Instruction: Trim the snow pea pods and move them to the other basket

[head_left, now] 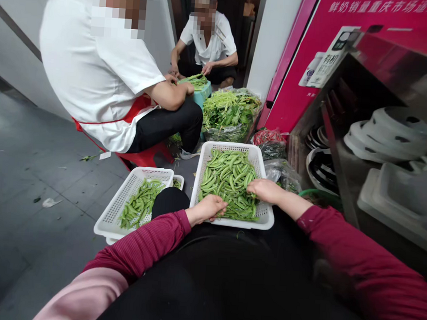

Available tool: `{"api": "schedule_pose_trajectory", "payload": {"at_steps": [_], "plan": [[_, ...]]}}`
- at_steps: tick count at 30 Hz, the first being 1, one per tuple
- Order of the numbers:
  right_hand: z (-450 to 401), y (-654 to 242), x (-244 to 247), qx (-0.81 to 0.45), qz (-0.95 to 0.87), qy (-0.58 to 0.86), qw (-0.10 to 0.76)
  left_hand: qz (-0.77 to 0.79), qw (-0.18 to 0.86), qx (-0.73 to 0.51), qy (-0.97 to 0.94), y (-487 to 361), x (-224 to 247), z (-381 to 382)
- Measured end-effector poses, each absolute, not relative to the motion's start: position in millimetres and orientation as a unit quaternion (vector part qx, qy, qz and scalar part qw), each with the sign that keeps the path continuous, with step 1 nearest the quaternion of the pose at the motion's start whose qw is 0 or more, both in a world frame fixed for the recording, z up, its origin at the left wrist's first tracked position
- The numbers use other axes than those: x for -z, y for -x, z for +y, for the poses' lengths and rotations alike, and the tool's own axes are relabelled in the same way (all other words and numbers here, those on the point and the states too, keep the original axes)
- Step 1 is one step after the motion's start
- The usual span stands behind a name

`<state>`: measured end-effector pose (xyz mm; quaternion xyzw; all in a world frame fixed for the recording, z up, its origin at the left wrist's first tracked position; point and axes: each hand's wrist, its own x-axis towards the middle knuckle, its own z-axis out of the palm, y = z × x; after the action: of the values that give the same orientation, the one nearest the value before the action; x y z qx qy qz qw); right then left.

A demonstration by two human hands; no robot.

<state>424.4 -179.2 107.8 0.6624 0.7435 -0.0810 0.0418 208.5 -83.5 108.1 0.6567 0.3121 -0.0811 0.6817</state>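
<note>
A white perforated plastic basket (pixel 198 178) filled with green pea pods (pixel 230 176) rests on my lap. At its near left corner, my left hand (pixel 208 208) is closed in a pinch over the pods; what its fingertips hold is too small to make out. My right hand (pixel 264 190) reaches over the basket's right rim, its fingers closed on a green pea pod (pixel 252 195). To the left, beside my knee, a second white basket (pixel 113 211) carries a smaller heap of pea pods (pixel 140 203).
A co-worker (pixel 106 69) sits on a red stool (pixel 151 158) at left; another person (pixel 210 43) crouches behind a teal container (pixel 203 95) of green stalks. A bag of leafy greens (pixel 233 112) stands ahead. Metal shelving with white dishes (pixel 394 133) is close on the right.
</note>
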Motion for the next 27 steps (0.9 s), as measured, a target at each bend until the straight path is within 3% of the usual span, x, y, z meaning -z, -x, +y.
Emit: {"api": "schedule_pose_trajectory", "payload": {"at_steps": [4,6,14,23,27], "plan": [[-193,-413,-125,0.151,0.655,-0.714,-0.195,0.272,0.648,0.061,-0.709,-219,-120,-86],[-201,-398,-132,0.172,0.641,-0.701,-0.263,0.234,0.628,0.062,-0.739,-225,-129,-88],[-214,-363,-146,0.144,0.665,-0.675,-0.284,0.138,0.550,0.048,-0.822,-227,-152,-89],[-225,-336,-135,0.173,0.539,-0.703,-0.430,0.197,0.689,0.058,-0.695,-216,-148,-99],[-230,-324,-124,0.128,0.534,-0.703,-0.452,0.224,0.693,0.047,-0.683,-214,-141,-106]]}}
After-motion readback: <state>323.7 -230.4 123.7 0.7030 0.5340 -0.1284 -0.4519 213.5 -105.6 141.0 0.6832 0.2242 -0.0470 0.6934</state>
